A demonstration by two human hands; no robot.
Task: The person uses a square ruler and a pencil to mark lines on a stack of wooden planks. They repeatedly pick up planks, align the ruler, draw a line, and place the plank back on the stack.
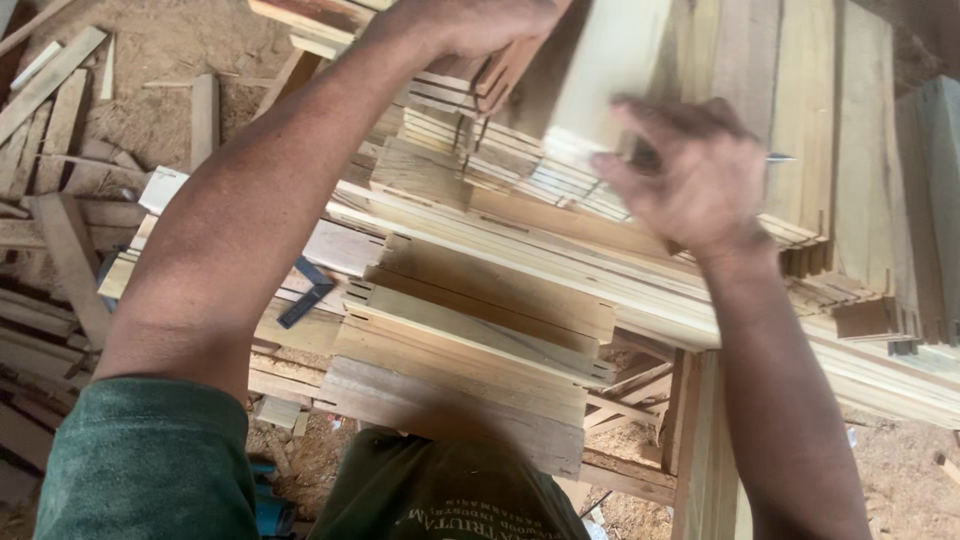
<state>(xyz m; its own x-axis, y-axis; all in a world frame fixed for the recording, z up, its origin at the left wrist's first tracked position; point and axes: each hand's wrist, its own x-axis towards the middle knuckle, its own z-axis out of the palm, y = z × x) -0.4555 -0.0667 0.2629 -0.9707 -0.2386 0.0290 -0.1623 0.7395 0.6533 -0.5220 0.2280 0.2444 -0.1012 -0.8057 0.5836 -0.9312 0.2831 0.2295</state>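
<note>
A big heap of pale cut boards covers the workbench. On top a tall upright plank stands blurred; the left hand grips thin slats beside it, the right hand closes round a small pencil-like tool

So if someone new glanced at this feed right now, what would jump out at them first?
Two bare arms reach over a bench heaped with pale wooden boards, many notched at the ends. The left hand grips a board at the top of the pile, while the blurred right hand holds what looks like a pencil against an upright plank. Offcuts and sawdust cover the ground at left.
</note>
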